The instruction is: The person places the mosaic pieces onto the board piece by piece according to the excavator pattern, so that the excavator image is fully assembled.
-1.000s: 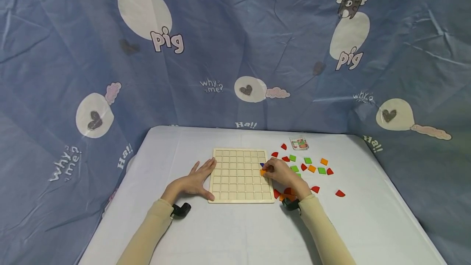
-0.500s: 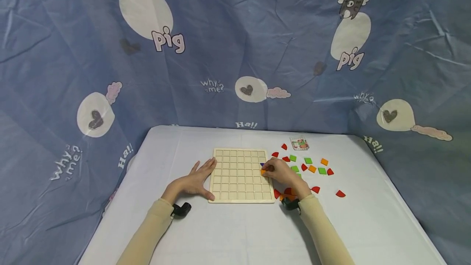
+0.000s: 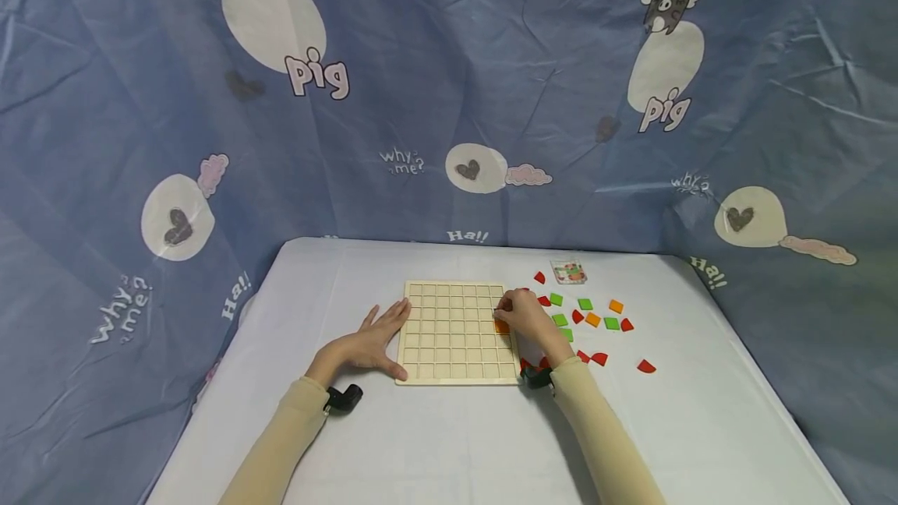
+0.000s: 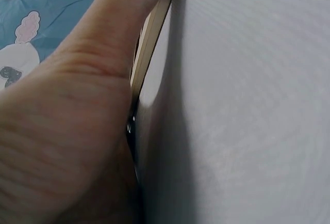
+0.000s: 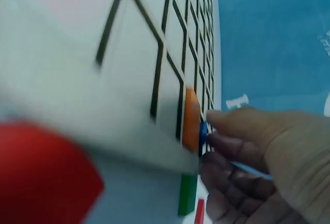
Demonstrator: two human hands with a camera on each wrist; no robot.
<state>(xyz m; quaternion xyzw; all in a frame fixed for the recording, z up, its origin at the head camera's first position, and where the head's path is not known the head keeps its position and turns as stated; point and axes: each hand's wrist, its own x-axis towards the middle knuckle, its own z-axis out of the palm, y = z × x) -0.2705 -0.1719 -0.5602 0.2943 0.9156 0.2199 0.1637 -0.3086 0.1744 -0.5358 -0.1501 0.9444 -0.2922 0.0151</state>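
Note:
A pale wooden grid board lies on the white table. My left hand rests at its left edge with fingers spread, thumb by the near corner; in the left wrist view the hand lies against the board's edge. An orange square tile sits in a right-column cell. Just beyond that orange tile, the thumb and index finger of my right hand pinch a small blue tile low at the grid. From the head view, my right hand hides the blue tile.
Right of the board lie scattered red quarter-circle pieces, green squares and orange squares. A printed card is at the back. Close to the right wrist camera, a red piece looks blurred. A patterned blue cloth hangs behind.
My right hand has shifted slightly away from me, from over the orange tile to the cell beyond, uncovering more of that tile and covering the blue one. The left hand keeps its place.

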